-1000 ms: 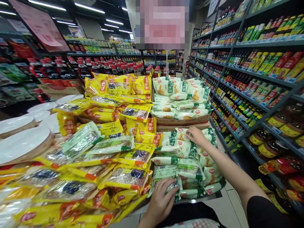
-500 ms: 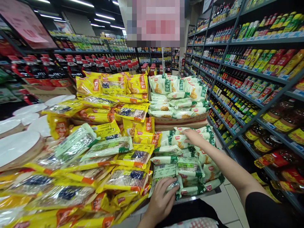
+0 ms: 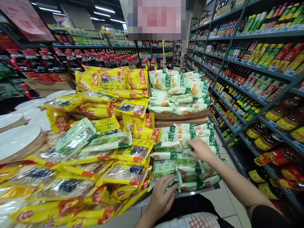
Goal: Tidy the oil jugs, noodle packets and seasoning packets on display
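My left hand [image 3: 163,193] rests on the near end of a green-and-white noodle packet [image 3: 163,169] at the front of the right-hand pile. Its fingers are slightly apart and curved over the wrapper; the thumb is hidden. My right hand [image 3: 201,150] reaches over the same pile, fingers stretched and holding nothing. Under and beside it are a clear-windowed noodle packet [image 3: 189,163] and an upright packet [image 3: 182,139]. Whether its fingertips touch these I cannot tell. Left of the pile lie many yellow noodle packets [image 3: 129,172], with two green packets [image 3: 106,142] on top.
Behind stands a cardboard tray [image 3: 180,116] of more green packets. White round lids [image 3: 19,142] and red-capped dark bottles [image 3: 49,65] are at the left. Tall shelves [image 3: 263,71] of bottles line the right. A pixelated sign [image 3: 158,17] hangs above; tiled floor [image 3: 234,193] shows at right.
My right hand has moved back toward me and right, away from the upright packets at the back of the pile. My left hand stays on the front packet.
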Available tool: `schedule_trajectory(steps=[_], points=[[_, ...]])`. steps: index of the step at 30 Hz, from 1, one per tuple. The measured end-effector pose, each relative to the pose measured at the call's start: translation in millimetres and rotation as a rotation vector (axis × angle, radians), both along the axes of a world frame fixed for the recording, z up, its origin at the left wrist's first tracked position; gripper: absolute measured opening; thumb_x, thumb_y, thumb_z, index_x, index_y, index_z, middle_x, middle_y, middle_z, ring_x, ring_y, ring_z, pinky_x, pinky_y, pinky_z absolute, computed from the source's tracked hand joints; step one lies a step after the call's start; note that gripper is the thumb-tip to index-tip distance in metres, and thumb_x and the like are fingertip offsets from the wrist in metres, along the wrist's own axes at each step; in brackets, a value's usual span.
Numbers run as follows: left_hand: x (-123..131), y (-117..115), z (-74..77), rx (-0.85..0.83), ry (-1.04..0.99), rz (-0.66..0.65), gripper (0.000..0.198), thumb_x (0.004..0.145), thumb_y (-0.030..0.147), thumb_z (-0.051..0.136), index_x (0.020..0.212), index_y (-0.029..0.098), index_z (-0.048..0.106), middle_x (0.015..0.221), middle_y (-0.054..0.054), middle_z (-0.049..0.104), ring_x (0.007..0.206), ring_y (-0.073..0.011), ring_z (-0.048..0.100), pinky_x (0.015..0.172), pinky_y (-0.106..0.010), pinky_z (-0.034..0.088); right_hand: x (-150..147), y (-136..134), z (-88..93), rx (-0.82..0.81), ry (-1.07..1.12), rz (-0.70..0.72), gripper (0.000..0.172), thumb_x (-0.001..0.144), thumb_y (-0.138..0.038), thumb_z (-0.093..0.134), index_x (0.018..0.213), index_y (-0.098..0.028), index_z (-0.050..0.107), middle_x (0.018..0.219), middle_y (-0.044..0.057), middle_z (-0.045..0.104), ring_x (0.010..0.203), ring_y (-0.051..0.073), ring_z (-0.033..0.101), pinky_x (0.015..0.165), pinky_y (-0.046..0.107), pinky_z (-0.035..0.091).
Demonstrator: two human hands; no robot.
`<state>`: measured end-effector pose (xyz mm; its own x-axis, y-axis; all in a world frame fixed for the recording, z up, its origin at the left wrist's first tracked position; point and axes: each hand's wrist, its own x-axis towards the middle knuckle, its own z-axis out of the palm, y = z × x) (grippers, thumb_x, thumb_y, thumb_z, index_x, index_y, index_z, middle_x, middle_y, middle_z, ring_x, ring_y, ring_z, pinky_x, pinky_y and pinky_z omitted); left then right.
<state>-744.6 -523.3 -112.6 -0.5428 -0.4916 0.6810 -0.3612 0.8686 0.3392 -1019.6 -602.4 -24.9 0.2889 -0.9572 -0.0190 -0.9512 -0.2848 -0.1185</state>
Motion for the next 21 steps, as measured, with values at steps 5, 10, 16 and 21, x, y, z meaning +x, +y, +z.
schedule_trajectory(steps=[5,10,16,21], points=[[-22,-22,10.6,-0.003,-0.045,0.168,0.039,0.095,0.005,0.051,0.132,0.017,0.057,0.134,-0.011,0.060,0.128,-0.0248,0.051,0.104,-0.040,0.045,16,54,-27.5,0.202,0.013,0.046,0.080,0.061,-0.032,0.096,0.128,-0.015,0.058,0.129,0.012,0.061,0.117,0.033,0.057,0.092,0.044,0.052],[-64,-76,27.3,-0.012,-0.085,0.398,0.053,0.098,0.016,0.051,0.149,0.010,0.039,0.150,-0.017,0.049,0.141,-0.0283,0.043,0.114,-0.045,0.039,17,42,-30.9,0.154,0.096,0.038,0.052,0.073,-0.019,0.087,0.118,-0.015,0.061,0.121,0.009,0.064,0.111,0.030,0.061,0.093,0.042,0.051],[-83,-113,29.5,0.151,-0.177,0.562,0.037,0.099,0.026,0.052,0.132,0.011,0.057,0.119,-0.016,0.066,0.113,-0.0338,0.060,0.101,-0.053,0.046,8,33,-19.6,0.141,0.126,-0.011,0.038,0.082,-0.017,0.079,0.117,-0.018,0.064,0.117,0.007,0.066,0.109,0.028,0.063,0.090,0.039,0.050],[-60,-96,31.3,0.083,-0.005,0.606,0.019,0.101,0.021,0.049,0.112,0.014,0.062,0.108,-0.012,0.065,0.104,-0.0279,0.061,0.089,-0.040,0.051,-7,34,-26.3,0.069,0.092,-0.084,0.029,0.095,-0.013,0.058,0.122,-0.021,0.063,0.120,0.007,0.066,0.113,0.026,0.061,0.087,0.035,0.047]])
